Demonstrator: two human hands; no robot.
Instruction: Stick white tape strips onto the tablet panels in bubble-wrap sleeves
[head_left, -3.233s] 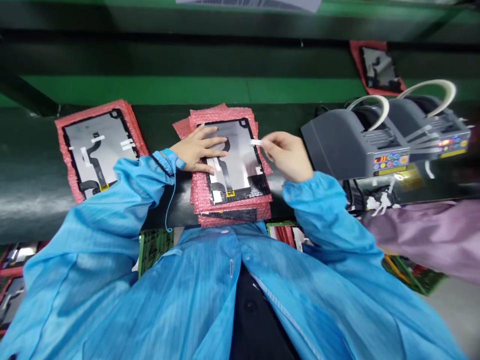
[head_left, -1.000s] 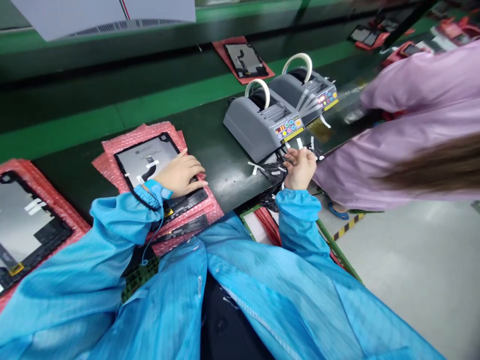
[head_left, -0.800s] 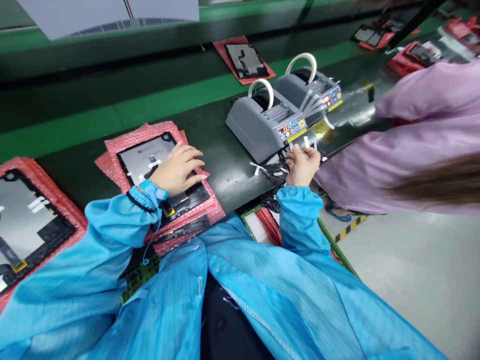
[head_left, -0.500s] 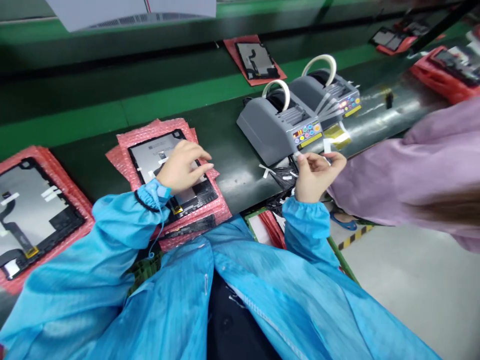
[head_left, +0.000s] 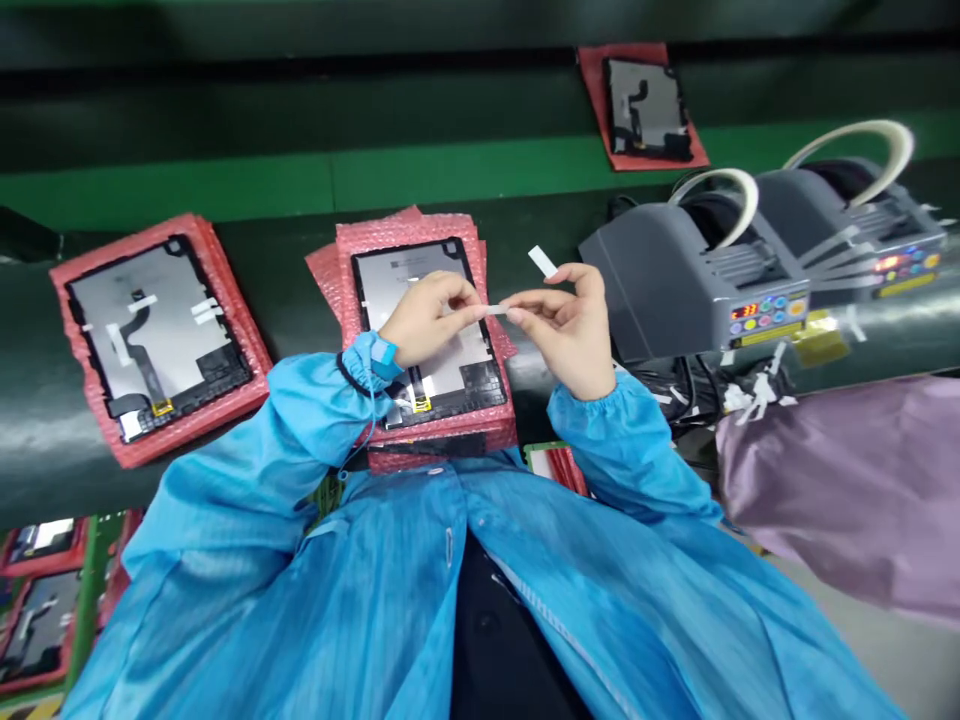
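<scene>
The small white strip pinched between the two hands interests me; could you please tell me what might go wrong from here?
The small white strip, between the left hand's grip and the right hand's grip, could twist or crease if pulled unevenly. The second white strip juts out from the right hand and might snag or drop. The panel shows beneath the left hand, so a slipped strip could land on it askew.

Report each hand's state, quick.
Left hand: closed, pinching one end of a short white strip.
Right hand: closed on that strip's other end, with a second strip at another fingertip.
</scene>
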